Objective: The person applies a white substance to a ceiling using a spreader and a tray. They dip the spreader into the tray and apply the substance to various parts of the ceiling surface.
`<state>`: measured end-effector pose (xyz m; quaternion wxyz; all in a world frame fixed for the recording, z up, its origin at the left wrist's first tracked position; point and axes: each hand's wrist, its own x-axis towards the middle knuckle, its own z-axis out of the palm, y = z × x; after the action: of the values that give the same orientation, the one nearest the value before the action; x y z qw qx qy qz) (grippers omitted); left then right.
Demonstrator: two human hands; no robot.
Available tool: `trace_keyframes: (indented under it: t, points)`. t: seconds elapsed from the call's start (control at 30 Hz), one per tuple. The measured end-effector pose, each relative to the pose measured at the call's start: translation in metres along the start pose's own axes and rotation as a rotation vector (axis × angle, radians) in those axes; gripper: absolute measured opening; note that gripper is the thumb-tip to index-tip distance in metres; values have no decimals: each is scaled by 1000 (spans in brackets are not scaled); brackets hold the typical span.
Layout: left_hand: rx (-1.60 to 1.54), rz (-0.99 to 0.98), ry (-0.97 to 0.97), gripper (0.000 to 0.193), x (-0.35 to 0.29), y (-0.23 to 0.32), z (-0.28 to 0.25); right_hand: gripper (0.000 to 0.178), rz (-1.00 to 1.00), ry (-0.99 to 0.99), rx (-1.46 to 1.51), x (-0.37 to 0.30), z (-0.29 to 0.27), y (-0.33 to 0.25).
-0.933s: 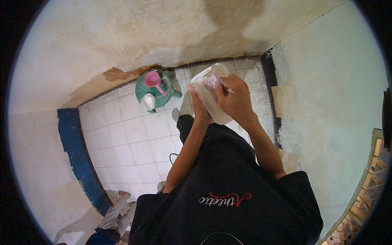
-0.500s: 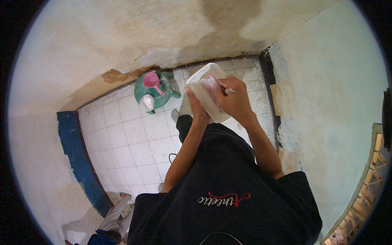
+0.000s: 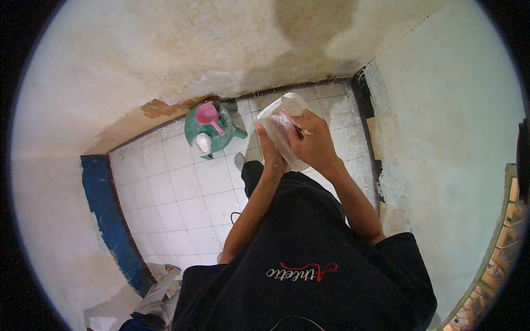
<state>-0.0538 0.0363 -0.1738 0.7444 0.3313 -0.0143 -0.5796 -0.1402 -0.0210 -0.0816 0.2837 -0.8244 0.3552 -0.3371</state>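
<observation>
In front of my body, my left hand (image 3: 271, 151) is wrapped around the side of a translucent rectangular plastic tub (image 3: 282, 144), which is tilted and smeared white inside. My right hand (image 3: 316, 142) grips a pinkish tool (image 3: 284, 117) with a flat end, possibly a putty scraper, dipping into the tub. White residue shows on the fingers of this hand. How much the tub contains is mostly hidden by the hands and the tub's wall.
Ahead and to the left stands a green plastic stool (image 3: 225, 139). It carries a pink dipper (image 3: 207, 114) and a white bundle (image 3: 202, 144). Patchy plastered walls (image 3: 182, 66) enclose the white tiled floor (image 3: 185, 193). Crumpled pale material (image 3: 157, 292) lies at lower left.
The tub and both hands sit slightly lower in the picture. The pinkish tool has shifted a little within the tub; both hands keep their grip. The whole view has moved slightly.
</observation>
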Motion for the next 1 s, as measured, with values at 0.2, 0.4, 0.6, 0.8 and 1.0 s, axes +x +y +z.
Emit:
trace_keyframes:
  t: [0.2, 0.4, 0.6, 0.8, 1.0]
  points:
    - [19, 12, 17, 84, -5, -4, 1, 23, 11, -17, 14, -9, -6, -1]
    - [39, 20, 49, 79, -6, -16, -5, 19, -23, 27, -15, -21, -6, 2]
    - [6, 38, -76, 79, -8, -25, -9, 19, 82, -7, -71, -34, -11, 16]
    - [-94, -79, -99, 80, -11, -34, -11, 24, 209, -10, -136, -37, -14, 11]
    - [5, -83, -106, 78, -16, -42, 2, 18, 228, 10, -130, -45, -20, 23]
